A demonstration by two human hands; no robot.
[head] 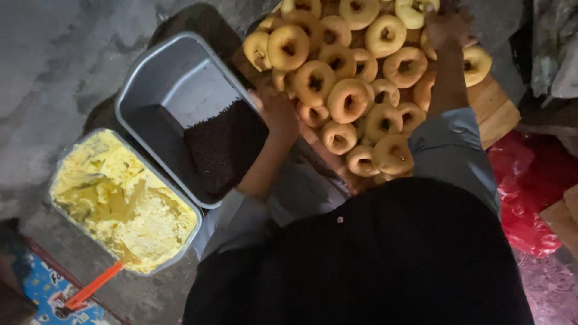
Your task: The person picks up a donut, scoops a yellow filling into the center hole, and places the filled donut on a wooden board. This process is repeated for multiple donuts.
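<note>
While both hands [361,66] rest on piled doughnuts [355,78], grip unclear, sprinkle tray [180,90] beside.

A heap of golden ring-shaped doughnuts [355,90] lay piled on a pale wooden board [497,111]. Left of the heap stood a grey rectangular metal tray [162,78] with dark sprinkles [224,147] in its near right corner. A clear rectangular tub of yellow cream [123,201] sat nearer and further left, touching the tray. A crumpled red plastic bag [530,180] lay right of the board.

The left hand [278,114] rested at the heap's left edge beside the tray; the right hand [447,25] lay on the far doughnuts.
</note>
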